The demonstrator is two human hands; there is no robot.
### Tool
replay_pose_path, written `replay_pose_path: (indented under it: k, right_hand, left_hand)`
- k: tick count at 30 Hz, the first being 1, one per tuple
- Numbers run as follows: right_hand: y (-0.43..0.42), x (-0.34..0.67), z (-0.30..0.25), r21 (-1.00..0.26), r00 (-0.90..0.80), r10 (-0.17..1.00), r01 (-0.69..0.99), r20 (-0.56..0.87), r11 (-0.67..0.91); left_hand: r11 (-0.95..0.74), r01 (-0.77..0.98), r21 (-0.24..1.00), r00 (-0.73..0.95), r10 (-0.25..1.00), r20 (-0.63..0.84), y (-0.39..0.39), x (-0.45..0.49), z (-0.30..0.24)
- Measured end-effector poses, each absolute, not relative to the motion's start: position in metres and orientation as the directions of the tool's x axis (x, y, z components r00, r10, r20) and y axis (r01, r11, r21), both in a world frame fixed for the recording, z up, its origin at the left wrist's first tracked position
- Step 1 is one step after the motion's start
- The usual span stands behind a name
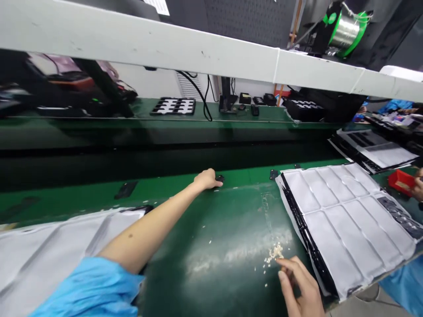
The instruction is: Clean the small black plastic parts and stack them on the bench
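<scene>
The left hand [207, 179] touches a small flat black piece [220, 178] on the smooth green worktable [231, 215]; whether its fingers pinch it, I cannot tell. The right hand [304, 287] has thumb and forefinger slightly apart beside tiny cream-coloured chips [276, 251], which an accidental brush could scatter.

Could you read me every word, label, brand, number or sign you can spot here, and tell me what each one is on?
None can be read with certainty.
White label at the top edge: printed lines, cut off and too small to read.
Round green mark beside the wire spool: too blurred to make out.
Green work surface: faint pale marks, too worn to tell whether they are writing.
</scene>
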State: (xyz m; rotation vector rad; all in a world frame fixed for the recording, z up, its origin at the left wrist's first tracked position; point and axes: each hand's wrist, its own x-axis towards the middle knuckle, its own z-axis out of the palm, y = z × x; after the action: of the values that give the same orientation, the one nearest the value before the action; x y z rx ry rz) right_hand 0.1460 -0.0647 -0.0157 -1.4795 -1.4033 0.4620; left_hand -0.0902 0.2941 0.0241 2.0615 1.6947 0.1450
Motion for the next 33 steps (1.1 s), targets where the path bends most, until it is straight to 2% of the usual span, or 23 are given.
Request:
replay_pose_path:
  k: [5,8,10,13,16,18,21,24,26,27,29,33]
  right_hand:
    - [-0.045,0.142,-0.003,-0.842,0.115,0.932,0.479,0.342,0.250]
    - [-0.033,0.145,0.004,-0.831,0.061,0.930,0.473,0.362,0.293]
    - [-0.023,0.147,0.009,-0.845,0.095,0.930,0.458,0.354,0.275]
    - [-0.006,0.143,0.017,-0.910,0.176,0.946,0.366,0.273,0.195]
    - [0.002,0.137,0.024,-0.970,0.104,0.984,0.213,0.142,0.118]
    - [0.001,0.140,0.025,-0.980,0.010,0.994,0.169,0.111,0.107]
    - [-0.011,0.162,0.019,-0.947,-0.002,0.986,0.278,0.169,0.162]
    - [-0.030,0.192,0.000,-0.877,0.138,0.961,0.456,0.240,0.154]
    - [-0.042,0.204,-0.015,-0.836,0.169,0.949,0.531,0.267,0.141]
    - [-0.047,0.207,-0.023,-0.820,0.169,0.946,0.555,0.277,0.140]
    - [-0.054,0.206,-0.036,-0.799,0.159,0.942,0.582,0.294,0.152]
    - [-0.058,0.197,-0.053,-0.792,0.182,0.929,0.590,0.321,0.158]
  left_hand:
    - [-0.120,0.872,0.475,0.267,0.930,-0.254,0.286,-0.078,0.032]
    - [-0.159,0.800,0.578,0.380,0.880,-0.284,0.248,-0.068,0.049]
    - [-0.173,0.739,0.651,0.464,0.832,-0.306,0.211,-0.064,0.063]
    - [-0.185,0.644,0.742,0.548,0.788,-0.280,0.150,-0.058,0.082]
    - [-0.188,0.572,0.798,0.547,0.813,-0.201,0.095,-0.050,0.090]
    - [-0.192,0.572,0.798,0.505,0.848,-0.158,0.067,-0.047,0.088]
    - [-0.192,0.632,0.751,0.354,0.933,-0.060,0.043,-0.060,0.071]
    - [-0.046,0.700,0.713,0.013,0.999,0.052,0.041,-0.089,0.038]
    - [0.093,0.692,0.715,-0.216,0.973,0.082,0.050,-0.107,0.011]
    - [0.120,0.691,0.713,-0.261,0.961,0.090,0.057,-0.112,-0.002]
    - [0.107,0.696,0.710,-0.262,0.959,0.111,0.070,-0.109,-0.024]
    - [-0.054,0.692,0.720,-0.087,0.984,0.158,0.076,-0.044,-0.047]
